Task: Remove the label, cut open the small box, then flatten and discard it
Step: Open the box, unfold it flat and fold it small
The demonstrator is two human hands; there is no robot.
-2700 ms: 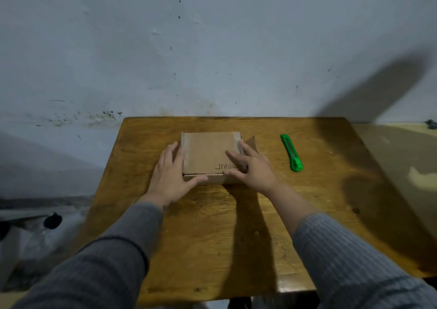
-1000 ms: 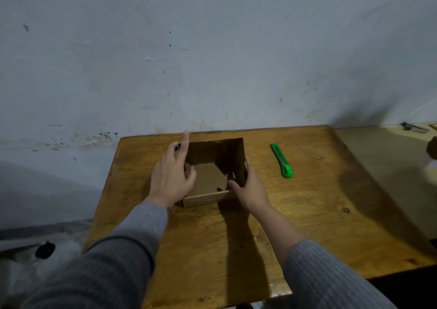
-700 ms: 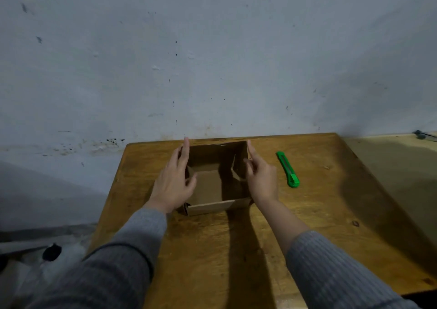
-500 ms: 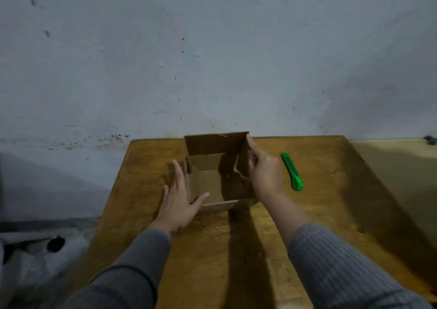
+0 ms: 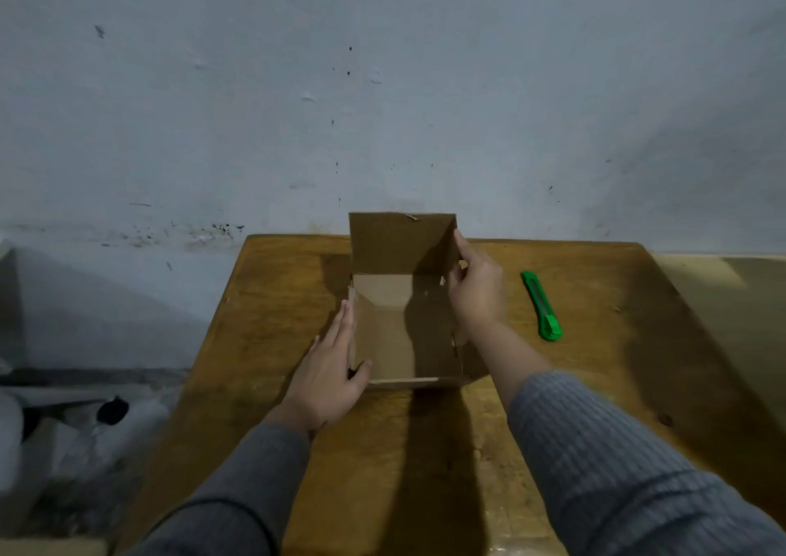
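A small brown cardboard box stands open on the wooden table, its lid flap raised upright at the far side. My left hand lies flat against the box's left wall with straight fingers, the thumb hooked over the near left corner. My right hand holds the right wall, fingers along the outside and thumb at the rim near the lid's corner. The inside of the box looks bare. A green utility knife lies on the table to the right of the box.
A grey-white wall rises right behind the table's far edge. Pale crumpled material and a dark object lie on the floor to the left. A lighter surface adjoins the table on the right.
The closed box has been opened and its lid now stands upright at the back. My left hand slid from the far left wall toward the near left corner; my right stays on the right wall.
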